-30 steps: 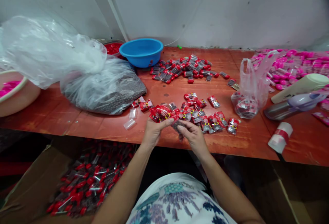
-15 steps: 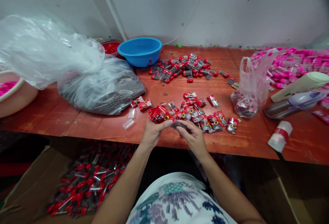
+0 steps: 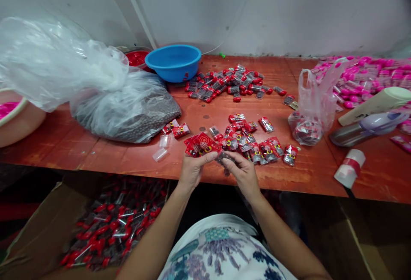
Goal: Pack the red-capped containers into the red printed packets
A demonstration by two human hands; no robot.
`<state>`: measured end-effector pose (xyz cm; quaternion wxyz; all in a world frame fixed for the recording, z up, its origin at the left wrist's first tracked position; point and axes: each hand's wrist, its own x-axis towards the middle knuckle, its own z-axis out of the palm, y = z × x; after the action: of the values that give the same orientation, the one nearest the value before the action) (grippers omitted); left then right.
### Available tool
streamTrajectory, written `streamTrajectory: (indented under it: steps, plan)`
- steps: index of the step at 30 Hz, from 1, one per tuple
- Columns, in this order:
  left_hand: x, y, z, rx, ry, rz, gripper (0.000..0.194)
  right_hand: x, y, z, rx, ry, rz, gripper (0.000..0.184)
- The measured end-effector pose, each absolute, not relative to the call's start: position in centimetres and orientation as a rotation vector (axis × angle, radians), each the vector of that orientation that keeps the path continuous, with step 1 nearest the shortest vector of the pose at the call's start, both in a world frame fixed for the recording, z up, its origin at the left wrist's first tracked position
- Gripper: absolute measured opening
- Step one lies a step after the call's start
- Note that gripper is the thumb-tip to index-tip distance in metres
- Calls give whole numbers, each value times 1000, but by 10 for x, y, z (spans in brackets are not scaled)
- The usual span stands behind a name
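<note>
Here, my two hands meet over a small dark piece [image 3: 221,156].
My left hand [image 3: 192,169] grips bunched red packets [image 3: 203,144], tilted outward, probably leaving its thumb side free; my right hand [image 3: 245,174] pinches the dark piece between thumb and fingers, likely for fine control. Loose packets [image 3: 269,151] lie just beyond it, seemingly kept within reach.
</note>
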<state>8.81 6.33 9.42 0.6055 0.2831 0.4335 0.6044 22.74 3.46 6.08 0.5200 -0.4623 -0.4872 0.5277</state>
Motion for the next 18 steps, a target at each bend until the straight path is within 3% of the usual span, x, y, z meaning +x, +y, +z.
streamTrajectory:
  steps: [3, 8, 12, 18]
  plan:
    - [89, 63, 93, 722, 1068, 1396, 23, 227, 34, 61, -1140, -1292, 1109, 25]
    - [91, 59, 86, 795, 1107, 1321, 22, 215, 32, 55, -1150, -1145, 1164, 24]
    - [93, 56, 82, 761, 1057, 1323, 25, 209, 36, 48, -1051, -898, 1304, 27]
    - [88, 61, 84, 680, 1102, 1420, 47, 227, 41, 47, -1000, -1215, 1439, 45]
